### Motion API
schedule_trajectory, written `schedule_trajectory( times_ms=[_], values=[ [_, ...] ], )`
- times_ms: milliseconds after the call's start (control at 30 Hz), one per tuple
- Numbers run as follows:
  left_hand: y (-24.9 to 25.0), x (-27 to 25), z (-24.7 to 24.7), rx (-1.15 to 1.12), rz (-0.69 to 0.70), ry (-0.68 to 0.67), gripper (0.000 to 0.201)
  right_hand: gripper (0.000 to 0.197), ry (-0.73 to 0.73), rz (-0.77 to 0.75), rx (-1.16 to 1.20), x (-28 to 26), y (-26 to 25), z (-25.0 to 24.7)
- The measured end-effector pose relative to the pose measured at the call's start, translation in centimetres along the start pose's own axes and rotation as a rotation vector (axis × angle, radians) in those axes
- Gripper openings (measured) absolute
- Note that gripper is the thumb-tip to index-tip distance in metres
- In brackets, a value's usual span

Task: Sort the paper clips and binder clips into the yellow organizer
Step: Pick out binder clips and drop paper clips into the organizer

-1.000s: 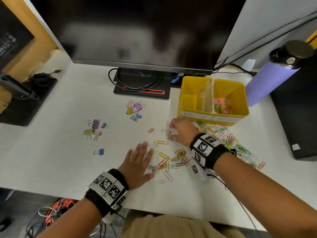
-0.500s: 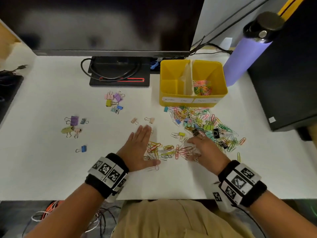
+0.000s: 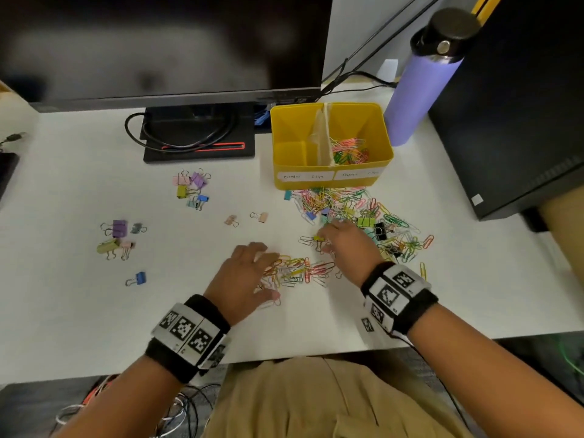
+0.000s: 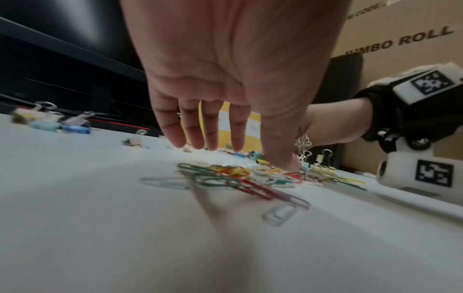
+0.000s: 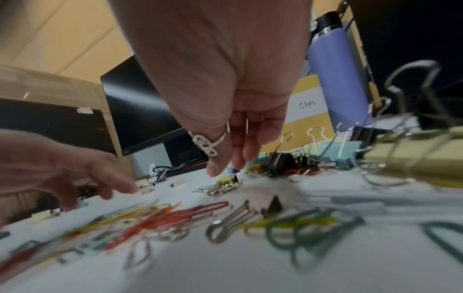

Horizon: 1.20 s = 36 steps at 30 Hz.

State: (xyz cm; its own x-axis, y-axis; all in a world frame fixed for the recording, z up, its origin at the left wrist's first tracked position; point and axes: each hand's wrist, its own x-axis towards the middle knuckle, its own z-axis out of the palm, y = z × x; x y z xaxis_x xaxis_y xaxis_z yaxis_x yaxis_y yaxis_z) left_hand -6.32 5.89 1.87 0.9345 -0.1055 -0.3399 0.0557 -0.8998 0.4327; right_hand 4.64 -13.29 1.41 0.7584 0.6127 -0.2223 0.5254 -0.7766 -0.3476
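With the right hand (image 3: 344,245) swung back from the yellow organizer (image 3: 328,181) onto the mixed pile, fingers loose, gripping nothing. Left hand (image 3: 243,276) flat, corralling paper clips (image 3: 297,268); binder compartment unfilled, sorting barely begun.

You face a white counter (image 3: 79,311) with a dark monitor (image 3: 158,42) along its back edge; a black tower (image 3: 521,105) fills the right corner; cardboard boxes (image 4: 400,39) stand behind.

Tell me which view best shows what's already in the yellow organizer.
Head view: it looks down into the yellow organizer, with paper clips in its right compartment. Both wrist views catch only parts of its outer front wall behind the fingers.
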Motion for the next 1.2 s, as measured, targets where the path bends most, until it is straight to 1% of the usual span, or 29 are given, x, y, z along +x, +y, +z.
schedule_trajectory(
  times_ms=[33, 100, 167, 233, 333, 400, 467, 533, 600, 633, 667, 733, 767, 800, 833, 867, 933, 967, 1000, 1033, 1067, 1100, 1167, 1200],
  values=[
    [-0.6, -0.3, -0.2, -0.01, -0.029, 0.005, 0.064, 0.031, -0.032, 0.003, -0.04, 0.7, -0.2, -0.1],
    [-1.5, -0.9, -0.4, -0.054, -0.102, -0.032, 0.061, 0.028, -0.076, 0.0, -0.087, 1.5, -0.4, -0.3],
    [-2.0, -1.2, -0.2, -0.092, -0.14, -0.074, 0.053, 0.023, -0.079, 0.019, -0.058, 2.0, -0.2, -0.3],
    [-1.9, -1.3, 0.3, -0.108, -0.147, -0.078, 0.044, 0.018, -0.065, 0.055, 0.039, 2.2, 0.2, -0.3],
    [-1.5, -1.0, 0.9, -0.164, -0.144, -0.047, 0.032, 0.013, -0.02, 0.1, 0.312, 3.0, -0.3, -0.8],
    [-1.2, -0.5, 1.2, -0.187, -0.132, -0.036, 0.028, 0.01, 0.008, 0.128, 0.46, 3.9, -1.5, -1.0],
    [-0.8, 0.1, 1.4, -0.189, -0.11, -0.043, 0.027, 0.013, 0.028, 0.144, 0.517, 4.8, -2.5, -0.9],
    [-0.3, 0.7, 1.3, -0.191, -0.092, -0.032, 0.027, 0.019, 0.025, 0.135, 0.464, 5.4, -2.8, -0.7],
    [0.0, 0.9, 0.9, -0.195, -0.077, 0.037, 0.033, 0.026, -0.013, 0.092, 0.348, 4.9, -2.3, -0.6],
    [0.0, 0.9, 0.6, -0.178, -0.075, 0.077, 0.042, 0.029, -0.041, 0.067, 0.281, 4.3, -1.8, -0.5],
    [-0.2, 0.8, 0.5, -0.143, -0.083, 0.09, 0.056, 0.03, -0.075, 0.05, 0.222, 3.5, -1.5, -0.2],
    [-0.3, 0.7, 0.5, -0.057, -0.122, 0.029, 0.086, 0.031, -0.137, 0.019, 0.197, 1.6, -1.3, 0.6],
    [-0.1, 0.7, 0.6, -0.028, -0.142, -0.007, 0.093, 0.03, -0.167, -0.009, 0.211, 0.6, -1.4, 1.0],
    [0.2, 0.8, 0.8, -0.021, -0.151, -0.027, 0.094, 0.029, -0.186, -0.038, 0.226, -0.1, -1.5, 1.4],
    [0.5, 1.0, 1.0, -0.028, -0.15, -0.035, 0.091, 0.028, -0.193, -0.06, 0.242, -0.7, -1.5, 1.7],
    [0.8, 1.2, 1.2, -0.043, -0.144, -0.04, 0.086, 0.031, -0.195, -0.061, 0.253, -1.2, -1.4, 1.8],
    [1.3, 1.5, 1.4, -0.097, -0.146, -0.038, 0.079, 0.053, -0.222, -0.011, 0.26, -1.8, -1.1, 1.6],
    [1.5, 1.7, 1.4, -0.12, -0.147, -0.033, 0.079, 0.065, -0.24, 0.013, 0.256, -2.0, -0.9, 1.5],
    [1.7, 1.9, 1.5, -0.125, -0.141, -0.033, 0.081, 0.073, -0.257, 0.025, 0.235, -2.0, -1.0, 1.4],
    [2.0, 2.1, 1.5, -0.106, -0.136, -0.04, 0.083, 0.076, -0.265, 0.022, 0.199, -1.9, -1.2, 1.4],
    [2.3, 2.3, 1.5, -0.066, -0.134, -0.049, 0.082, 0.073, -0.261, 0.012, 0.167, -1.8, -1.4, 1.6],
    [2.7, 2.6, 1.6, -0.011, -0.135, -0.051, 0.077, 0.062, -0.242, -0.002, 0.145, -1.7, -1.7, 1.9],
    [3.2, 3.2, 1.6, 0.096, -0.138, -0.026, 0.056, 0.034, -0.185, -0.023, 0.115, -1.4, -2.1, 2.1],
    [3.3, 3.6, 1.5, 0.147, -0.144, -0.011, 0.046, 0.025, -0.178, -0.02, 0.089, -1.3, -2.1, 2.0]
  ],
)
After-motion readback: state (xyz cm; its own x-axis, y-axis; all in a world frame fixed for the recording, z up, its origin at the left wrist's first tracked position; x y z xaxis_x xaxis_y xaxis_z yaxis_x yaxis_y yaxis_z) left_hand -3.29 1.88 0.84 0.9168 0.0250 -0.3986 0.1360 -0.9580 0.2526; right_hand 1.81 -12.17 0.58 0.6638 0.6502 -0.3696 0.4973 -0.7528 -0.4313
